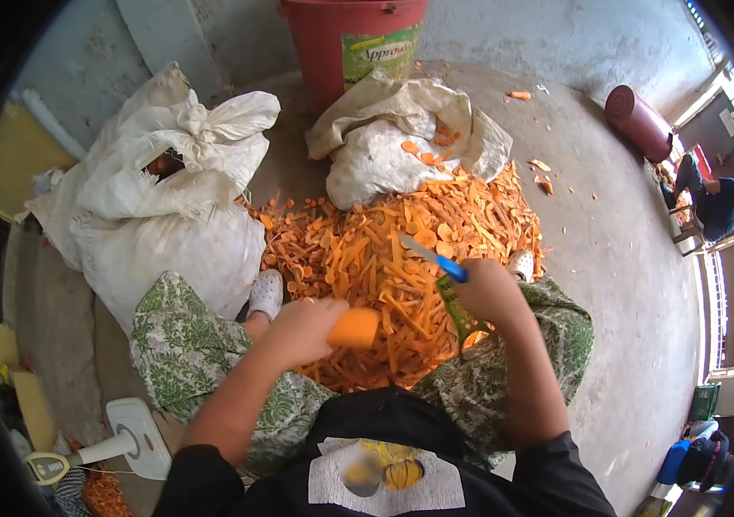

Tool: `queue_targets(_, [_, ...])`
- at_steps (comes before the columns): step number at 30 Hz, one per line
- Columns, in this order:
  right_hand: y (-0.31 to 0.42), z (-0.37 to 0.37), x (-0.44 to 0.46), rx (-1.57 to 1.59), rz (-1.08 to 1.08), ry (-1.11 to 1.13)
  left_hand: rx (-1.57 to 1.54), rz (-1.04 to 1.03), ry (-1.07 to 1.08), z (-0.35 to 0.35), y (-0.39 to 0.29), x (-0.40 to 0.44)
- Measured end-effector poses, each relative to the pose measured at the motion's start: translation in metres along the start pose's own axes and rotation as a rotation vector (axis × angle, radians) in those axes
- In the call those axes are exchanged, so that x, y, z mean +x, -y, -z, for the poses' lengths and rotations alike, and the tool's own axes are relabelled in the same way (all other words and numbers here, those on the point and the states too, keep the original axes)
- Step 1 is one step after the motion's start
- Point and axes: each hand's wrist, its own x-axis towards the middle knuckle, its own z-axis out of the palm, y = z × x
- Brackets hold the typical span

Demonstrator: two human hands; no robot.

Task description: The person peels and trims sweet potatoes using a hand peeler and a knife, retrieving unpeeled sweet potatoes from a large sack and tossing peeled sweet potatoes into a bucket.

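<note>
My left hand (305,330) is closed around a thick carrot (354,329), whose blunt orange end sticks out to the right, slightly blurred. Held in my right hand (489,291) is a knife (450,269) with a blue handle, its pale blade pointing up and left over the pile. A green patterned thing (460,312) hangs beside that hand; I cannot make out what it is. Beneath both hands spreads a big heap of carrot strips and slices (375,267) on the floor, between my feet. Knife and carrot are apart.
A stuffed white sack (168,233) stands at left, and another sack (375,164) lies slumped behind the heap. Behind it is a red bucket (315,47). A dark red drum (638,123) lies at right, near a seated person (720,207). A white scale-like device (138,437) sits lower left.
</note>
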Motion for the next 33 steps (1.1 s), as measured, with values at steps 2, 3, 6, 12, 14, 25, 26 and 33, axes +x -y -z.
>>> queue_targets(2, [-0.026, 0.002, -0.007, 0.081, 0.105, -0.121, 0.086, -0.024, 0.128, 0.011, -0.006, -0.001])
queue_targets(3, [-0.039, -0.001, -0.007, 0.199, 0.049, -0.078, 0.147, -0.069, 0.300, 0.025, -0.007, 0.001])
queue_targets(6, [-0.058, -0.017, 0.008, 0.243, -0.034, -0.048, 0.374, -0.203, 0.213, 0.095, 0.008, 0.023])
queue_targets(12, [-0.051, -0.023, 0.028, 0.310, -0.107, -0.242, 0.857, 0.192, -1.143, 0.323, -0.029, 0.052])
queue_targets(14, [-0.058, -0.022, 0.027, 0.302, -0.098, -0.250, 0.996, 0.439, -1.197, 0.341, -0.034, 0.045])
queue_targets(25, [-0.060, -0.025, 0.032, 0.279, -0.139, -0.300, 0.331, 0.587, -0.421, 0.199, 0.317, -0.028])
queue_targets(26, [-0.066, -0.029, 0.034, 0.267, -0.147, -0.319, 0.326, 0.588, -0.419, 0.189, 0.337, -0.038])
queue_targets(33, [-0.060, -0.039, 0.051, 0.304, -0.159, -0.319, 0.338, 0.510, -0.673, 0.138, 0.353, -0.027])
